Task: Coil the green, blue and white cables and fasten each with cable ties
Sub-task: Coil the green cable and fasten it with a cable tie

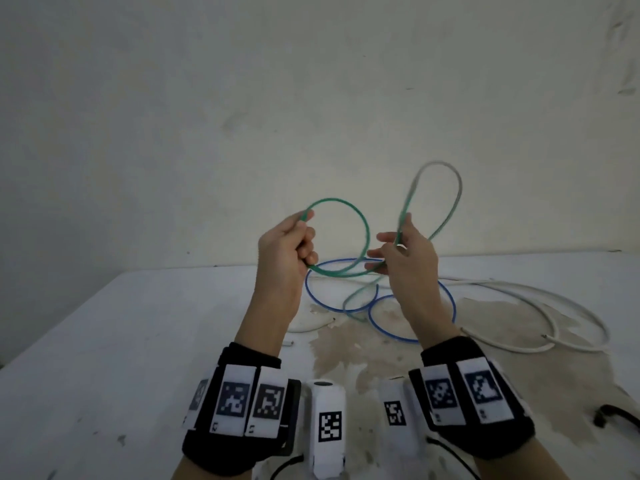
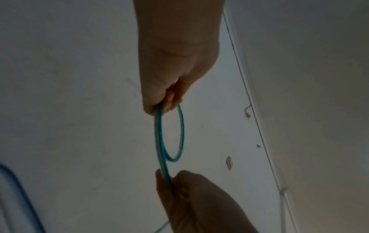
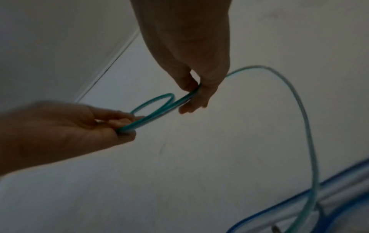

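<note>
I hold the green cable (image 1: 366,233) above the table with both hands. My left hand (image 1: 305,239) grips one round loop of it in curled fingers, and in the left wrist view the left hand (image 2: 165,104) holds two strands together. My right hand (image 1: 393,249) pinches the cable just to the right, where a second, blurred loop (image 1: 458,188) rises behind it. In the right wrist view the right hand (image 3: 194,96) clamps the green cable (image 3: 301,108), whose tail arcs down to the table. The blue cable (image 1: 446,296) and the white cable (image 1: 568,308) lie loose on the table.
The white table (image 1: 121,341) has a brown stain in the middle and meets a plain wall at the back. Two white marker-tagged devices (image 1: 327,424) stand at the near edge between my wrists. A black cord (image 1: 620,415) lies at the right edge, and a small white strip (image 1: 288,342) lies near my left forearm.
</note>
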